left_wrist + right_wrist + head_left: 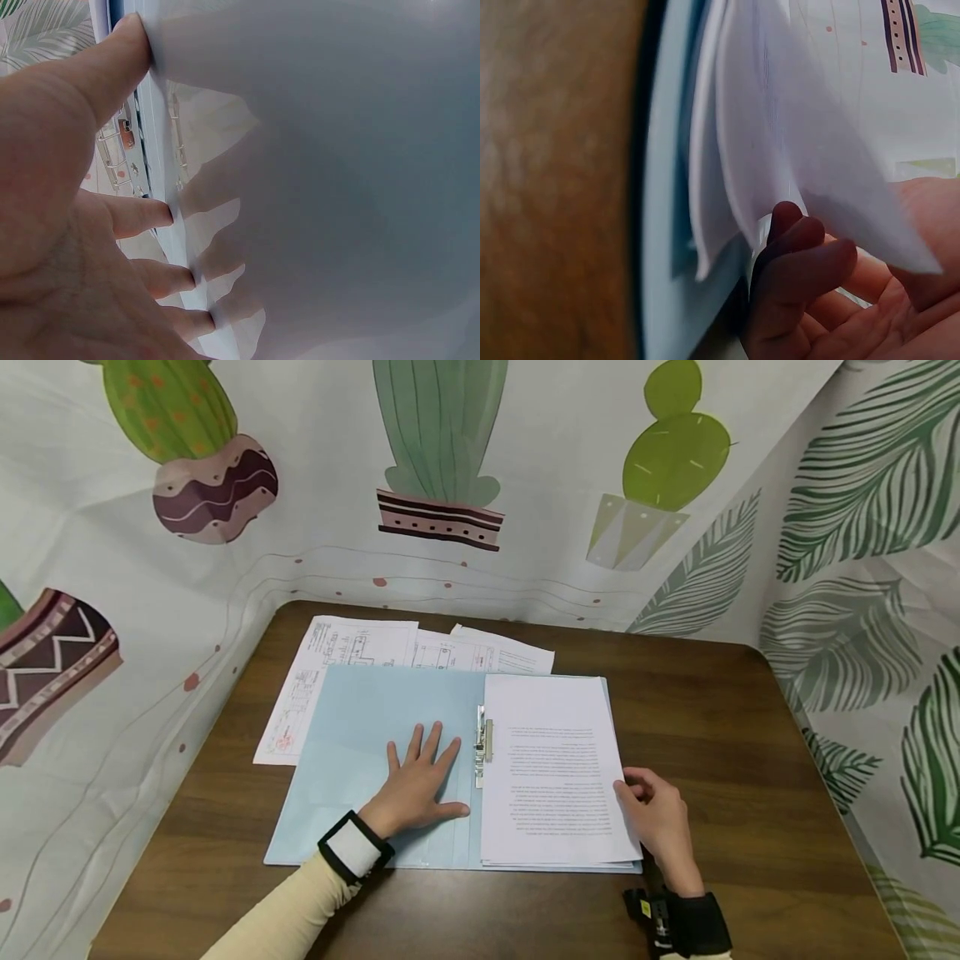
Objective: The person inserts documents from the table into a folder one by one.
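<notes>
A light blue folder [360, 710] lies spread flat on the table. On its right side is a stack of printed sheets [551, 706], next to the metal lever clip [481, 752] at the spine. My left hand [411, 789] rests with fingers spread on the folder's bare left cover; in the left wrist view its fingertips [150, 279] touch the glossy surface. At the stack's right edge, my right hand [662, 818] pinches the paper. The right wrist view shows a lifted sheet [840, 172] between thumb and curled fingers [810, 277], other sheets fanned apart below it.
Loose printed sheets [300, 693] lie partly under the folder's upper left, one with a red stamp mark. The brown wooden table [705, 710] has rounded far corners. A cloth [322, 485] printed with cacti and leaves hangs behind and beside it.
</notes>
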The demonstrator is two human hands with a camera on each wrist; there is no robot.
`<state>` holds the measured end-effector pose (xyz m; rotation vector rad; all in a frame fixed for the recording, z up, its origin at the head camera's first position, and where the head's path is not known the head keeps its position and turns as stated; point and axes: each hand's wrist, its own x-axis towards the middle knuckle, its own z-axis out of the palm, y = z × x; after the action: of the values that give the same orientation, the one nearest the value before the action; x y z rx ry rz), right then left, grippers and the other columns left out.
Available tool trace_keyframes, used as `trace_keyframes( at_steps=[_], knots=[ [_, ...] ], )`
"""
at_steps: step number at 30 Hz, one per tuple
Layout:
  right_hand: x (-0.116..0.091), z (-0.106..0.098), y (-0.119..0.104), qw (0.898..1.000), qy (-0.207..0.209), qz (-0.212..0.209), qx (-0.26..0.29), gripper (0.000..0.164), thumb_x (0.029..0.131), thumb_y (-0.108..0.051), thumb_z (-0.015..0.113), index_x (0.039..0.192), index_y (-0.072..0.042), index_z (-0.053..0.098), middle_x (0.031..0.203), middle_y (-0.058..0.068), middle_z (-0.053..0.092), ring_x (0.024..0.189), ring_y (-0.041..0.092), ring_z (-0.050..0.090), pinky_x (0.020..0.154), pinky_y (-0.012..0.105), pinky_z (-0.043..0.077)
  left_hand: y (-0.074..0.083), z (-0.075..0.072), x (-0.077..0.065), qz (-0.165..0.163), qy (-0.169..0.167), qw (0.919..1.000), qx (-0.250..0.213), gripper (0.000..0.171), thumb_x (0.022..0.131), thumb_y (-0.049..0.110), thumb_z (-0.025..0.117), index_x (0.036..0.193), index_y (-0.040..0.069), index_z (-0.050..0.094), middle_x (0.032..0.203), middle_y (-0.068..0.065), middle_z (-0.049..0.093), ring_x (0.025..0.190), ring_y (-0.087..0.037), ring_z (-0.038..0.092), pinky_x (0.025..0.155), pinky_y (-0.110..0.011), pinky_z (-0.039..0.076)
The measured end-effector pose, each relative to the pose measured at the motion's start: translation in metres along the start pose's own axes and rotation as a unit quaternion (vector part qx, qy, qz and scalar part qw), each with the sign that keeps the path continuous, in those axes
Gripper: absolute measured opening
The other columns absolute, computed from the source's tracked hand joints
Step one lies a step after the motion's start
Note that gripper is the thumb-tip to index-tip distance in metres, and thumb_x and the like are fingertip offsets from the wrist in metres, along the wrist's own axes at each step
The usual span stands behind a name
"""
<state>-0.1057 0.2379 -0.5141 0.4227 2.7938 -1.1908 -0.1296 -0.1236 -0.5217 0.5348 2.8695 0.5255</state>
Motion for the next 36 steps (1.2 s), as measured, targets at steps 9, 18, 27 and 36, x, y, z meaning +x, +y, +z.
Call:
trace_keyframes(
  at_steps=[9, 18, 27, 36],
  knots=[
    [0.0007, 0.0018, -0.0006, 1.0, 0.003, 0.0, -0.018, 0.033, 0.102, -0.022, 0.064, 0.129, -0.005, 0.067, 0.091, 0.012, 0.064, 0.077, 0.026, 0.056, 0.066, 0.035, 0.04, 0.0002, -0.0012, 0.0006, -0.002, -0.005, 1.0, -0.002, 0.105, 0.079, 0.06, 0.082, 0.157, 0.005, 0.041, 0.166, -0.029, 0.017, 0.151, -0.056, 0.008, 0.105, -0.085, 0.008],
    [0.0011, 0.0029, -0.0038, 0.999, -0.006, -0.006, -0.047, 0.035, 0.101, -0.023, 0.065, 0.13, -0.004, 0.065, 0.088, 0.011, 0.062, 0.075, 0.026, 0.055, 0.064, 0.035, 0.04, -0.0017, 0.0007, 0.0016, -0.006, -0.007, 0.9999, 0.003, 0.105, 0.079, 0.061, 0.081, 0.158, 0.007, 0.04, 0.167, -0.028, 0.016, 0.152, -0.055, 0.007, 0.105, -0.085, 0.008],
    [-0.0001, 0.0041, -0.0058, 0.998, -0.005, -0.011, -0.067, 0.038, 0.1, -0.022, 0.066, 0.133, -0.005, 0.062, 0.087, 0.012, 0.061, 0.07, 0.024, 0.055, 0.06, 0.034, 0.04, 0.0007, 0.0004, 0.0005, -0.006, -0.006, 1.0, 0.003, 0.104, 0.079, 0.06, 0.082, 0.158, 0.006, 0.04, 0.167, -0.029, 0.017, 0.152, -0.055, 0.007, 0.105, -0.085, 0.009],
    [-0.0022, 0.0061, -0.0066, 0.995, -0.011, -0.033, -0.09, 0.045, 0.099, -0.02, 0.068, 0.142, -0.01, 0.057, 0.086, 0.01, 0.059, 0.065, 0.022, 0.052, 0.054, 0.033, 0.037, -0.001, 0.0001, 0.0008, -0.004, -0.009, 0.9999, -0.001, 0.105, 0.079, 0.061, 0.081, 0.158, 0.007, 0.039, 0.167, -0.028, 0.016, 0.152, -0.055, 0.007, 0.106, -0.084, 0.008]
  ],
)
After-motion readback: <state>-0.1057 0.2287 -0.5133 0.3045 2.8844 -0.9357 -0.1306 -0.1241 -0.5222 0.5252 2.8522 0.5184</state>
